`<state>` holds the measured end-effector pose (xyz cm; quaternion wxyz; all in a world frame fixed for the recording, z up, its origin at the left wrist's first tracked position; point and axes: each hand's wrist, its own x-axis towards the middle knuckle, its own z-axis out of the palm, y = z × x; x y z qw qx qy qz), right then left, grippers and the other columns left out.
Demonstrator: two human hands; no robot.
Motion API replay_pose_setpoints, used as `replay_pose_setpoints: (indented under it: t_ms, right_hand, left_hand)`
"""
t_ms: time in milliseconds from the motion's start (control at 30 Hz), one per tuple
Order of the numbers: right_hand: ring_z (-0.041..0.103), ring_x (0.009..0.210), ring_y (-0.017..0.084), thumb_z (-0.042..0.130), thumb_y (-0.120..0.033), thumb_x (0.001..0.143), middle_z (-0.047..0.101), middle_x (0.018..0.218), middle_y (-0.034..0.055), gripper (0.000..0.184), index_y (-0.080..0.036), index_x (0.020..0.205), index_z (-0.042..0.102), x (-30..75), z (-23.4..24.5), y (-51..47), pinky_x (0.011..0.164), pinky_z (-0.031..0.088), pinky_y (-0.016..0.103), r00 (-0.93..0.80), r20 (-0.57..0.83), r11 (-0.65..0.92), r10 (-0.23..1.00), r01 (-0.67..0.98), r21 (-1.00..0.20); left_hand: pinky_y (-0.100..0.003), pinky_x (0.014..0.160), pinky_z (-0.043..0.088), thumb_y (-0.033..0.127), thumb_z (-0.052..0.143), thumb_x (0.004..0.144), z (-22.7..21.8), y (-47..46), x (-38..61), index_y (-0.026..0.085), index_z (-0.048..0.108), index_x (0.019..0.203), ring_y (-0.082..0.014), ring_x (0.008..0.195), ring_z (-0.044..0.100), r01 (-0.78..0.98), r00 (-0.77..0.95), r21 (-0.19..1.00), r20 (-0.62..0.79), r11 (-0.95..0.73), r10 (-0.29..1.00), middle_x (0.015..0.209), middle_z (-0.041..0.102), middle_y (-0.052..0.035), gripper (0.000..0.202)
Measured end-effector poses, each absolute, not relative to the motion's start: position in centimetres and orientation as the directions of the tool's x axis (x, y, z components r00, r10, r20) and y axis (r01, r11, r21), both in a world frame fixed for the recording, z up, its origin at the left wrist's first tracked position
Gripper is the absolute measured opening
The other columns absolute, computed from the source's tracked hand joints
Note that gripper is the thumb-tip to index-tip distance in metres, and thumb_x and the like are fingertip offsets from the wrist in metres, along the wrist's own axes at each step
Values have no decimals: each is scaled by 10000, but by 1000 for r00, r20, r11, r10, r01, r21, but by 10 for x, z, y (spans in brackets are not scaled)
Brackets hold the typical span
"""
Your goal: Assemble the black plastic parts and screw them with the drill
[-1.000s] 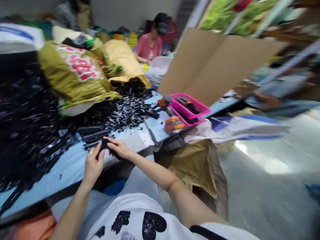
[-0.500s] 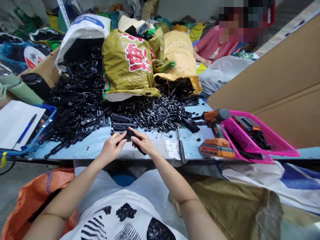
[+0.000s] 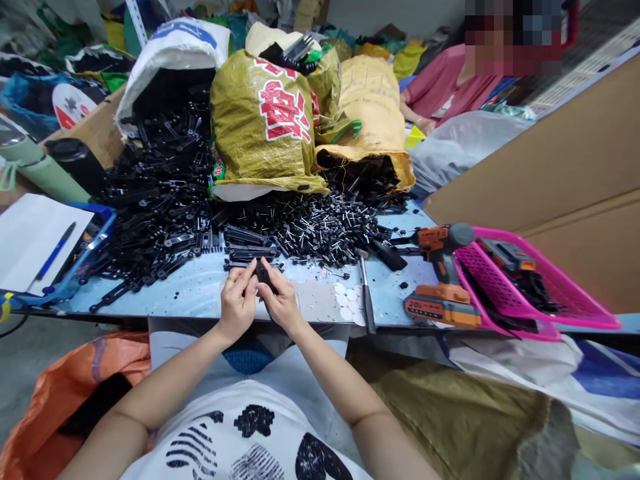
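Note:
Both hands meet at the table's front edge around a black plastic part [image 3: 263, 274]. My left hand [image 3: 239, 297] pinches its left side, while my right hand [image 3: 281, 298] is closed on its right side; the fingers hide much of its shape. Just beyond my fingertips lie long black plastic pieces [image 3: 247, 243] in a small stack. Past them spreads a heap of small black parts with metal pins [image 3: 320, 230]. A larger pile of black slotted arms [image 3: 155, 193] covers the table to the left.
A hammer [image 3: 367, 293] lies right of my hands beside white round stickers [image 3: 349, 301]. Farther right are an orange cordless drill [image 3: 443, 273] and a pink basket [image 3: 585, 310]. Stuffed sacks [image 3: 265, 127] stand behind the heaps. At left sits a blue tray [image 3: 107, 220] with paper and pen.
The view has shifted slightly, moving the surroundings rightward. My left hand has turned more upright and closer to my right; both still hold the black part.

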<state>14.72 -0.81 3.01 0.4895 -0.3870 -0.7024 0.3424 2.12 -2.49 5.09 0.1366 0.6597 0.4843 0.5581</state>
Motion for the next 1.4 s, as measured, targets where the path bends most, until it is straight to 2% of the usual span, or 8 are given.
replay_pose_setpoints:
  t_ms: [200, 333, 400, 500, 600, 767, 1000, 1400]
  right_hand:
    - [551, 1067, 204, 403, -428, 936, 553, 1228, 114, 548, -225, 1440, 331, 134, 20, -18, 923, 473, 358, -190, 438, 476, 879, 288, -831]
    - [539, 1094, 196, 396, -441, 937, 553, 1250, 79, 536, -274, 1440, 320, 155, 17, 0, 934, 452, 352, -442, 285, 487, 851, 458, -744]
    - [501, 1144, 208, 417, -436, 929, 541, 1276, 79, 512, -255, 1407, 382, 189, 17, 25, 975, 413, 369, -409, 259, 471, 875, 595, -651]
    - [448, 1175, 227, 388, -359, 944, 538, 1266, 135, 444, -149, 1326, 476, 263, 21, 71, 1021, 345, 371, -126, 299, 265, 946, 833, -486]
    - [435, 1131, 277, 389, -257, 913, 533, 1214, 180, 390, -111, 1255, 508, 331, 23, 109, 938, 371, 404, 196, 230, -141, 953, 962, -235]
    - [442, 1078, 307, 412, -166, 855, 532, 1158, 194, 435, -110, 1285, 439, 380, 18, 138, 861, 371, 442, 448, 154, -454, 880, 891, 2]
    - [423, 1109, 274, 339, -213, 908, 499, 1228, 165, 402, -138, 1287, 450, 376, 38, 226, 891, 367, 376, 133, 283, -117, 950, 990, -75]
    - [548, 985, 243, 612, -129, 742, 619, 1015, 187, 262, -59, 994, 627, 373, 61, 341, 873, 422, 387, 428, 70, -382, 901, 860, -337]
  left_hand:
    - [-340, 858, 482, 246, 386, 947, 38, -27, 15, 202, 525, 1271, -181, 998, 563, 463, -38, 729, 584, -504, 811, 1101, 601, -107, 356]
    - [-342, 808, 512, 310, 319, 963, 5, -45, 14, 190, 336, 1386, -183, 945, 602, 426, -192, 890, 268, -166, 944, 1090, 591, -122, 440]
    - [-345, 747, 528, 323, 341, 953, -7, -55, 7, 179, 226, 1429, -186, 866, 624, 467, -174, 883, 139, -43, 975, 1034, 595, -118, 510]
    - [-462, 889, 466, 282, 469, 886, -9, -60, -6, 176, 263, 1425, -286, 1103, 537, 731, -34, 673, 201, -113, 979, 1206, 523, -172, 587]
    - [-526, 1023, 328, 164, 491, 830, 3, -48, -10, 198, 446, 1324, -332, 1283, 360, 811, 359, 388, 262, -438, 896, 1308, 474, -147, 497]
    - [-466, 936, 388, -13, 388, 793, 12, -20, -2, 186, 525, 1247, -248, 1040, 534, 709, 679, 203, 62, -676, 731, 1067, 603, -107, 514]
    - [-382, 767, 459, 18, 355, 851, -1, -18, -7, 173, 507, 1262, -227, 889, 542, 777, 595, 204, 71, -596, 801, 980, 597, -102, 465]
    - [-378, 778, 494, 149, 401, 917, -13, -19, -8, 209, 473, 1291, -215, 901, 559, 736, 548, 386, 145, -557, 824, 993, 587, -94, 386]
